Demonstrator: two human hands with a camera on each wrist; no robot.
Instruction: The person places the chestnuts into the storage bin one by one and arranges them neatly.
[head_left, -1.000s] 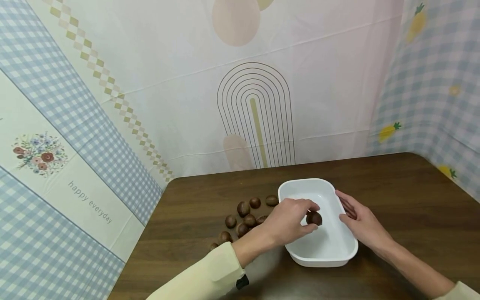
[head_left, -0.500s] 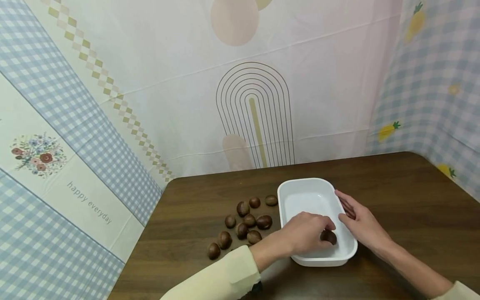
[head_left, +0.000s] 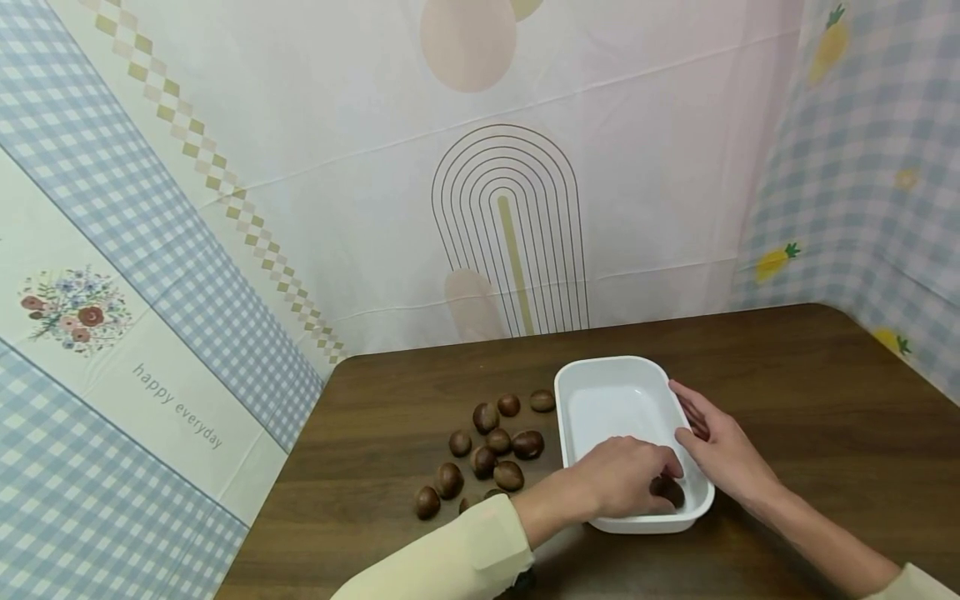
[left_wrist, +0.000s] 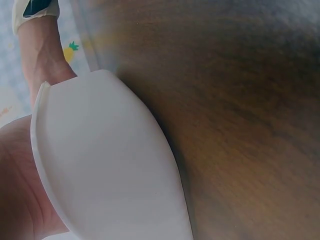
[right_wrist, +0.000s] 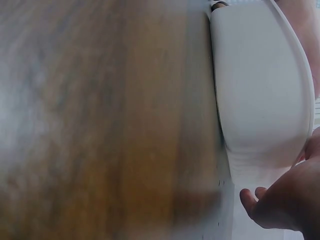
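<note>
A white rectangular baking dish (head_left: 600, 400) stands on the wooden table. My left hand (head_left: 626, 477) reaches down into its near end, holding a brown chestnut (head_left: 669, 492) between thumb and fingers, low by the near right corner. The fingers partly hide the chestnut. At the right side of the dish my right hand (head_left: 723, 446) grips the rim, thumb at the edge and fingers along the outer wall. In the left wrist view the outer wall of the dish (left_wrist: 110, 160) covers most of the left hand.
Several chestnuts (head_left: 483, 461) lie loose on the table (head_left: 375, 433) left of the dish, some close to the left sleeve (head_left: 457, 554). A patterned cloth (head_left: 375, 250) hangs behind the table, with checked cloth at both sides.
My left hand has moved right and nearer, lowering the chestnut from above the dish to its near right corner. The right hand and the dish have stayed in place.
</note>
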